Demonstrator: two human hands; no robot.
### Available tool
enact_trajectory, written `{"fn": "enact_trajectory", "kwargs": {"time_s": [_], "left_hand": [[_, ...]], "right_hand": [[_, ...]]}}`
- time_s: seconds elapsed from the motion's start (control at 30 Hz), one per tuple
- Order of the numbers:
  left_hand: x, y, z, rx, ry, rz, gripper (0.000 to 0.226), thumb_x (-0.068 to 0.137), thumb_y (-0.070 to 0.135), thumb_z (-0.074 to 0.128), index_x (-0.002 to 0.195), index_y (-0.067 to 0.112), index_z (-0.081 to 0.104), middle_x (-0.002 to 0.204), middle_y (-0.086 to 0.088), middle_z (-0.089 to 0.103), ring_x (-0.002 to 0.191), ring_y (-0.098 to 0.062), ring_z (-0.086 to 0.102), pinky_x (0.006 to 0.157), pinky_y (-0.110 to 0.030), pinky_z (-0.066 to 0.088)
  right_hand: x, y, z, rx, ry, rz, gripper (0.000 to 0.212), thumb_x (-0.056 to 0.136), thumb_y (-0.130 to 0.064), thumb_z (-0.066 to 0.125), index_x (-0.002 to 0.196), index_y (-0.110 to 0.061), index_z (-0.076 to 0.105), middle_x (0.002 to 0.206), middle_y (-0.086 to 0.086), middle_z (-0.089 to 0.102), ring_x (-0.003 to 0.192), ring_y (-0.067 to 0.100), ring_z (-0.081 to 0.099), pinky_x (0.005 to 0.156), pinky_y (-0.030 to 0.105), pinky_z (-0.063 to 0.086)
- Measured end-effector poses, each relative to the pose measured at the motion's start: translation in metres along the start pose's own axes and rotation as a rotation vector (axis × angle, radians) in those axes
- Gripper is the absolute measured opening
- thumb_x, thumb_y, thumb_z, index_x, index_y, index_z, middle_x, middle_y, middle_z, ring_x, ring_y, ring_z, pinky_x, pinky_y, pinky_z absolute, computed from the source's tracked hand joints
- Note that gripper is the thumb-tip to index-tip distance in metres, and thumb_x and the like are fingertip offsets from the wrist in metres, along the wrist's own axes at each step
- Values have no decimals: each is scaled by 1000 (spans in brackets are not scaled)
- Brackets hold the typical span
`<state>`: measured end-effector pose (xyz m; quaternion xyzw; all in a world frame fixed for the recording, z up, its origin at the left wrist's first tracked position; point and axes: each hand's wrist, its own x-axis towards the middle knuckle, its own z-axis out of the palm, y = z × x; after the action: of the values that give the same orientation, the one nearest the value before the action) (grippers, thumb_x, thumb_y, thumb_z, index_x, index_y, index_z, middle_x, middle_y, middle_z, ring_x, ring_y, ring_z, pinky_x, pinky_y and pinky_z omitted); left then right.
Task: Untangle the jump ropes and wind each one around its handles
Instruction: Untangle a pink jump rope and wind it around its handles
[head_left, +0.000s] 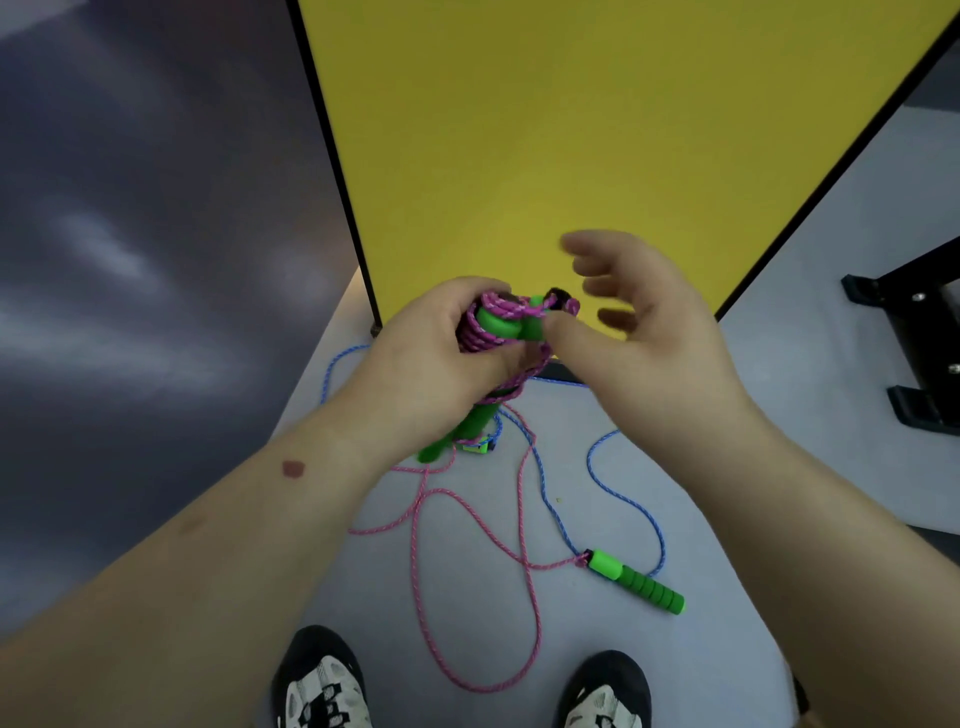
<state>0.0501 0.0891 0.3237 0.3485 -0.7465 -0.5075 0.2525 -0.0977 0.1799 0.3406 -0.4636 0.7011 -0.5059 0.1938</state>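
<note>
My left hand (436, 353) grips a green foam handle (467, 426) with several turns of pink rope (485, 322) wound round its top. My right hand (639, 322) hovers just right of that bundle, fingers spread and blurred, its thumb touching the green handle top. The loose pink rope (524, 587) trails down to the floor in loops. It ends at a second green handle (639, 582) lying on the floor at lower right. A blue rope (597, 467) lies tangled across the pink one on the floor.
A yellow panel (571, 130) with a black edge stands straight ahead. A dark wall (130, 234) fills the left. Black brackets (919, 353) sit on the floor at right. My two shoes (322, 680) stand at the bottom, close to the rope loops.
</note>
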Motion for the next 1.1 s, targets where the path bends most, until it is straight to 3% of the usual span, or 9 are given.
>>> {"fn": "enact_trajectory", "kwargs": {"time_s": [0.13, 0.3, 0.5, 0.57, 0.63, 0.7, 0.8, 0.93, 1.1], "left_hand": [[-4, 2, 3, 95, -16, 37, 31, 82, 27, 82, 110, 24, 68, 97, 5, 72, 90, -13, 69, 82, -38, 54], [-3, -6, -2, 245, -47, 50, 48, 80, 34, 84, 123, 31, 63, 105, 14, 69, 97, -1, 64, 83, -24, 51], [-6, -3, -10, 200, 7, 64, 48, 80, 29, 84, 123, 31, 63, 103, 18, 67, 93, 2, 63, 75, -10, 49], [-6, -3, -11, 177, -4, 48, 51, 76, 28, 87, 121, 31, 62, 104, 17, 68, 92, -1, 66, 77, -14, 54], [-5, -5, -12, 115, -80, 17, 67, 66, 39, 90, 124, 30, 59, 115, 15, 68, 104, 0, 67, 93, -28, 56], [-4, -3, -13, -8, -134, -40, 79, 60, 51, 84, 130, 30, 53, 127, 12, 63, 113, -2, 66, 101, -35, 53], [0, 7, -12, -114, -59, -26, 57, 79, 42, 69, 133, 34, 53, 128, 8, 64, 113, 0, 65, 104, -31, 50], [4, 21, -2, -163, 22, 103, 29, 98, 7, 61, 127, 14, 66, 114, 4, 74, 105, 0, 68, 91, -18, 50], [9, 28, 7, -85, 120, 166, 15, 96, 9, 65, 105, 15, 76, 91, 11, 74, 87, 3, 67, 80, -14, 49]], "right_hand": [[6, -9, -6, -488, -121, -279, 11, 87, -30, 72, 94, -36, 78, 88, -10, 65, 93, 16, 57, 83, 26, 42], [12, -21, -14, -169, -282, 100, 9, 91, -21, 70, 84, -22, 76, 67, -7, 66, 54, -1, 53, 50, 11, 36], [23, -18, -11, 474, -133, 418, 14, 100, -18, 56, 89, -18, 64, 80, -3, 70, 73, 13, 56, 81, 33, 43], [23, -17, -10, 621, -103, 432, 11, 102, -17, 53, 94, -18, 61, 83, 0, 71, 80, 17, 58, 87, 37, 45], [22, -18, -9, 708, -90, 390, 13, 103, -14, 50, 95, -15, 60, 82, 4, 69, 87, 22, 61, 96, 42, 49], [21, -20, -9, 718, -109, 340, 15, 104, -12, 47, 95, -13, 59, 79, 6, 68, 91, 26, 63, 97, 42, 50], [20, -22, -10, 607, -153, 273, 18, 104, -9, 46, 94, -11, 60, 77, 5, 67, 83, 25, 68, 87, 36, 52], [18, -20, -12, 481, -196, 193, 18, 104, -7, 46, 95, -8, 62, 77, 5, 68, 75, 17, 68, 82, 30, 55], [19, -21, -22, 494, -165, 191, 17, 104, -8, 48, 96, -8, 64, 79, 5, 69, 78, 20, 66, 91, 39, 54]]}}
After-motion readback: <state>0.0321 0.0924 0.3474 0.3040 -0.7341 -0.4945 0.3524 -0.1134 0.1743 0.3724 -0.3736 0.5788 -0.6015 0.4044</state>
